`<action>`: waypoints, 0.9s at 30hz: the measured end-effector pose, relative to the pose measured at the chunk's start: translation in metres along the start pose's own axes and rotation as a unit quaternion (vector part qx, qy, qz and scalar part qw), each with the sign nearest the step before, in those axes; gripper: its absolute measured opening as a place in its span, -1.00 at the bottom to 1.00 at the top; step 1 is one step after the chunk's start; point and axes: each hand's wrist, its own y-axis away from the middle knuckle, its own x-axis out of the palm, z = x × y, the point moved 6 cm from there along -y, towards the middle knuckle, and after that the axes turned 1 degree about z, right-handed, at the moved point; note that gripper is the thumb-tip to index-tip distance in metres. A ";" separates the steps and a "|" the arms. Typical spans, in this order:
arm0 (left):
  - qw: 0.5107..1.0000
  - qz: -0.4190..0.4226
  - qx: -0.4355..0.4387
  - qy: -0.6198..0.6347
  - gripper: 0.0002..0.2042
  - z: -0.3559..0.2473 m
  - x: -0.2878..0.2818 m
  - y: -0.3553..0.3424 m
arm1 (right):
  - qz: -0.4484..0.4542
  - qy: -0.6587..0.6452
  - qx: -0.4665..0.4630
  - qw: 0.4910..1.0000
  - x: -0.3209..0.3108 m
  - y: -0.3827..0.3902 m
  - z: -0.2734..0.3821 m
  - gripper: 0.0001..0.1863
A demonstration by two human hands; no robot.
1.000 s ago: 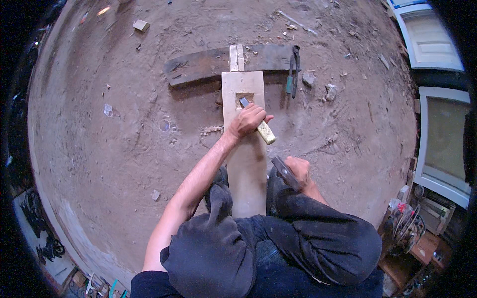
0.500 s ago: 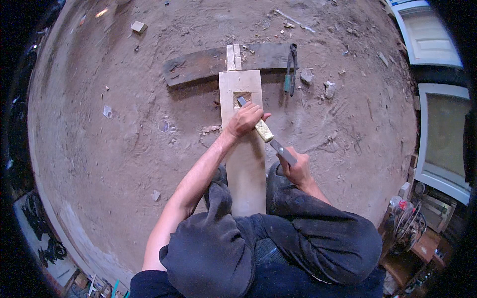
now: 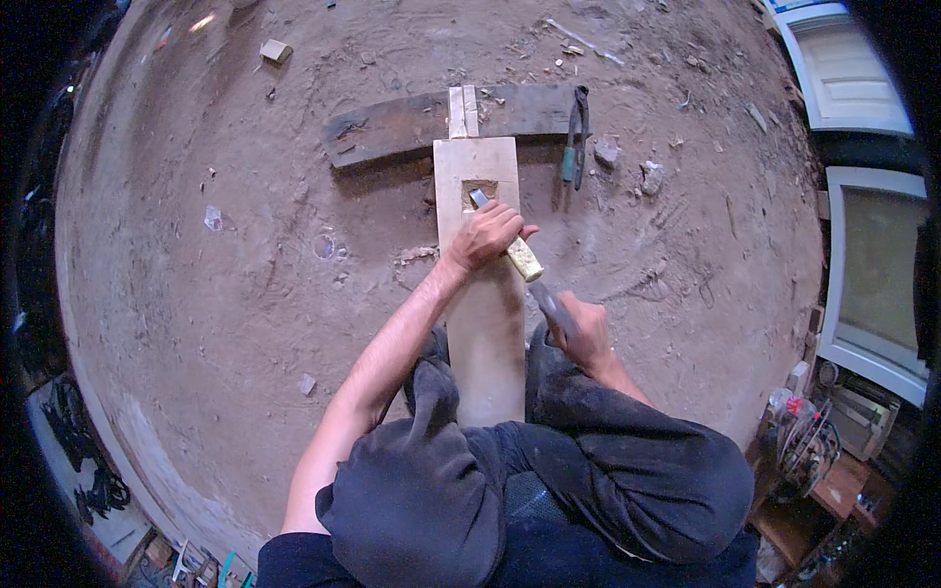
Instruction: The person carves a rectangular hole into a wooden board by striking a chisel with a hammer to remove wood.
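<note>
A pale wooden board (image 3: 485,333) runs from between my legs to a dark plank, with a shallow rectangular recess (image 3: 478,186) cut near its far end. My left hand (image 3: 487,235) is wrapped round a chisel (image 3: 525,261); the blade's tip rests at the recess, and the yellowish handle end leans back to the right. My right hand (image 3: 585,331) grips a hammer (image 3: 552,306), whose grey metal head lies close to the chisel's butt. Most of the hammer's handle is hidden by the hand, and contact with the chisel cannot be made out for certain.
The dark curved plank (image 3: 382,130) lies crosswise under the board's far end, with a small pale wood block (image 3: 463,111) on it. Green-handled pincers (image 3: 576,137) lean at its right. Stones and chips dot the dirt floor; white-framed panels (image 3: 872,274) stand at right.
The hammer's head has tilted and shifted slightly left and down beside the chisel's butt, blurred by motion. My left hand and the chisel stay nearly in place.
</note>
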 end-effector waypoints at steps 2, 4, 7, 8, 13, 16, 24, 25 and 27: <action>1.000 0.006 0.013 -0.014 -0.70 0.003 0.004 0.004 | 0.003 0.050 0.064 0.997 0.001 -0.015 0.002 -0.91; 0.999 0.012 0.026 -0.029 -0.70 0.003 0.006 0.004 | -0.025 0.019 0.064 0.997 -0.003 -0.012 0.004 -0.90; 0.999 -0.005 0.040 -0.034 -0.71 0.000 0.003 -0.001 | -0.053 -0.022 0.117 0.991 -0.009 -0.003 -0.001 -0.88; 0.999 -0.006 0.045 -0.021 -0.71 -0.002 0.002 -0.002 | -0.054 -0.031 0.169 0.984 -0.010 0.001 -0.007 -0.87; 0.989 0.041 0.133 0.045 -0.72 -0.003 0.027 -0.010 | -0.098 0.005 0.216 0.971 -0.021 0.027 -0.033 -0.86; 0.995 0.076 0.058 -0.008 -0.73 -0.004 0.040 -0.010 | -0.158 -0.080 0.282 0.943 -0.022 0.034 -0.047 -0.82; 0.994 0.034 0.086 -0.063 -0.77 -0.010 0.032 -0.016 | -0.192 -0.181 0.375 0.889 -0.028 0.030 -0.052 -0.81; 0.995 0.047 0.075 -0.055 -0.74 -0.008 0.035 -0.016 | -0.184 -0.188 0.379 0.887 -0.027 0.028 -0.051 -0.81; 0.995 0.061 0.064 -0.046 -0.70 -0.005 0.038 -0.015 | -0.186 -0.192 0.375 0.888 -0.026 0.023 -0.048 -0.82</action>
